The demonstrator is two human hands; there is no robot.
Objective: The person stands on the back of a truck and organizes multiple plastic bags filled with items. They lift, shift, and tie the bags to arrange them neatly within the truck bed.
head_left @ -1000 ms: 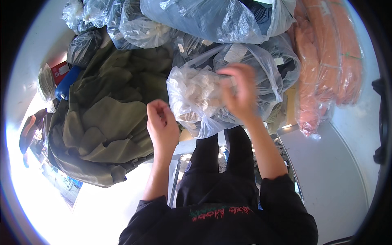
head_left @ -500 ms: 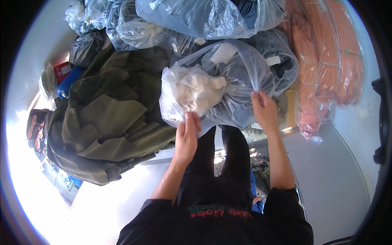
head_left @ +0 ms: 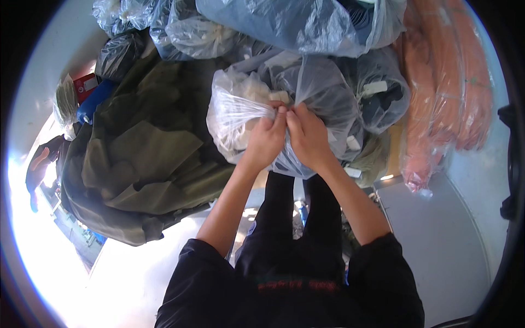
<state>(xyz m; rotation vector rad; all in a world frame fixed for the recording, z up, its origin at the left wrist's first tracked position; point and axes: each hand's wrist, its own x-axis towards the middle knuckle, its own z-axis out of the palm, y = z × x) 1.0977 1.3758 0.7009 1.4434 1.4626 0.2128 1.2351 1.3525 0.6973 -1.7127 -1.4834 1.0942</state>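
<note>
A large clear plastic bag (head_left: pixel 225 112) lies before me, with cream-coloured pieces showing at its left and grey and dark contents at its right. My left hand (head_left: pixel 263 141) is closed on gathered film, and pleats fan out from it across the pale pieces. Right beside it, my right hand (head_left: pixel 310 135) pinches the film too, thumbs and fingertips meeting over the middle of the bag. A strand of plastic stretches up from the right fingers. What lies under the fingertips is hidden.
Dark olive sheet material (head_left: pixel 142 147) is heaped at the left. Blue-grey bags (head_left: pixel 295 24) are piled at the back, and another clear bag (head_left: pixel 377 104) touches mine on the right. Long orange bundles in plastic (head_left: pixel 443 82) stand at the far right, near a white wall (head_left: pixel 465 180).
My hands have come together from opposite sides of the bag, the left moving up and right, the right moving left. The film is now bunched between them.
</note>
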